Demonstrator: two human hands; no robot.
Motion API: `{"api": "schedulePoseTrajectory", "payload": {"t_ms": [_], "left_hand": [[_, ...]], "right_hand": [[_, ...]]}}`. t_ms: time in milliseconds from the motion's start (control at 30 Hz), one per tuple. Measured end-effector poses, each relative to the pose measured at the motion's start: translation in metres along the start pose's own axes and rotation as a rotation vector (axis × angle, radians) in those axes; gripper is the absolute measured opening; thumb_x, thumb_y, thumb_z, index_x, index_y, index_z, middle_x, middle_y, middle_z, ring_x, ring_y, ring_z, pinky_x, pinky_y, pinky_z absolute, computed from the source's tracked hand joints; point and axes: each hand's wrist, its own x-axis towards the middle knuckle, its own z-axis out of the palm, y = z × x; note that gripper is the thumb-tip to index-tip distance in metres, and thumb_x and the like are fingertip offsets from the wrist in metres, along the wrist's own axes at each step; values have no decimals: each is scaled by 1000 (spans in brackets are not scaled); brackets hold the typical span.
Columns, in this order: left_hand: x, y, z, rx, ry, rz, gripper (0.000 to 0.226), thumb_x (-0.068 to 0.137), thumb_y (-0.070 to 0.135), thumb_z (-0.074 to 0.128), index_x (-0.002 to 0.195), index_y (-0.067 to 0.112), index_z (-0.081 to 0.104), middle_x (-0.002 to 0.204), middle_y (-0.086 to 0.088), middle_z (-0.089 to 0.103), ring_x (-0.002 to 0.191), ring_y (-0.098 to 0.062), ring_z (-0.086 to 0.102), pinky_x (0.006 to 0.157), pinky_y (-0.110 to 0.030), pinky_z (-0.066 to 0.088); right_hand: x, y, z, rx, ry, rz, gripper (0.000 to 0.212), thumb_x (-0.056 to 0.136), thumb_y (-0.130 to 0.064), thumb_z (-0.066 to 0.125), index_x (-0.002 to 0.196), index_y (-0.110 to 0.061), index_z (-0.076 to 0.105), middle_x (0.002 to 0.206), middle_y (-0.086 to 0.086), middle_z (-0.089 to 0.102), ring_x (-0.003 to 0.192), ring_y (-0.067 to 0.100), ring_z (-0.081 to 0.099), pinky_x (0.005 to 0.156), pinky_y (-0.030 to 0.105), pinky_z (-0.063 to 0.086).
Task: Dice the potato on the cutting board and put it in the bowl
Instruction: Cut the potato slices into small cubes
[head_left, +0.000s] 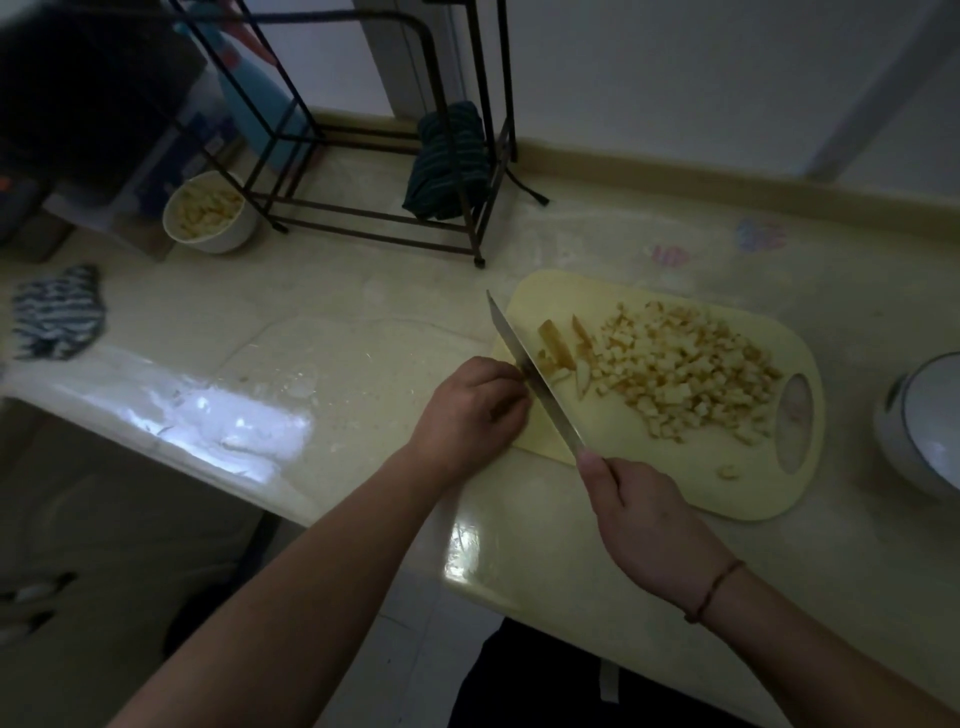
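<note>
The right hand (644, 525), nearest the viewer, grips the handle of a knife (530, 369) whose blade angles across the left end of a pale yellow cutting board (639, 483). The left hand (467, 410), fingers curled, steadies potato strips (558, 351) against the blade. A heap of diced potato (685, 374) covers the board's middle. Far left, by a black wire rack (395, 156), a white bowl (210, 213) holds more dice.

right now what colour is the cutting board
Pale yellow; the cutting board shows best in the head view.
</note>
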Motion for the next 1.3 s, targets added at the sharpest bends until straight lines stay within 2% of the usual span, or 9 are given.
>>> {"api": "schedulePoseTrajectory", "payload": {"t_ms": [167,433,600,733,867,933,1000,1067,1300], "left_hand": [[1,-1,0,-1,-4,-1,16,86,17,70,89,3,77,100,-11,72,92,-23,67,82,-30,54],[-3,4,3,-11,37,-28,19,89,18,68,88,1,75,99,-12,71,92,-22,64,83,-28,52],[-13,1,-2,10,44,-18,14,86,11,71,92,-1,74,96,-12,69,89,-23,61,81,-27,50],[-12,2,-3,17,28,-4,10,84,8,73,89,-1,73,93,-11,69,86,-25,62,77,-32,51],[-9,3,-2,31,28,14,16,88,13,66,88,-1,74,91,-11,70,83,-27,63,76,-34,51],[-7,2,-2,43,36,5,13,87,11,68,88,0,75,90,-11,71,83,-26,63,76,-34,51],[-5,2,-1,45,24,9,9,84,7,71,88,1,76,90,-10,72,82,-26,63,77,-33,51],[-5,1,0,40,15,18,9,84,7,71,88,1,76,89,-10,73,82,-25,64,77,-32,51],[-2,0,-1,32,15,32,15,87,13,66,86,2,76,90,-9,73,82,-24,64,77,-31,52]], "right_hand": [[7,0,-5,39,-32,43,56,98,-49,31,56,-14,43,54,4,52,53,17,49,61,36,41],[-4,0,-6,100,-3,53,58,87,-60,25,56,-15,43,53,4,53,51,17,48,61,39,45],[-11,-1,-1,170,-20,36,57,87,-62,29,56,-16,40,47,-1,46,40,7,41,50,26,35],[-13,-1,3,127,-16,7,55,90,-58,29,55,-16,40,47,-2,46,42,7,44,50,26,34],[-13,-1,4,72,27,-28,53,86,-57,26,53,-17,39,45,-4,42,49,1,46,53,14,34],[-13,-1,5,61,37,-38,52,87,-55,27,52,-18,38,44,-6,39,47,2,45,51,12,32],[-12,1,7,43,40,-52,51,90,-52,28,52,-20,37,45,-7,39,46,4,43,50,17,31],[-8,2,9,32,32,-49,52,95,-48,30,53,-20,39,47,-7,41,48,4,41,54,28,26],[5,-3,7,35,-26,37,56,99,-49,29,56,-14,41,52,-2,48,51,13,46,58,29,34]]}}
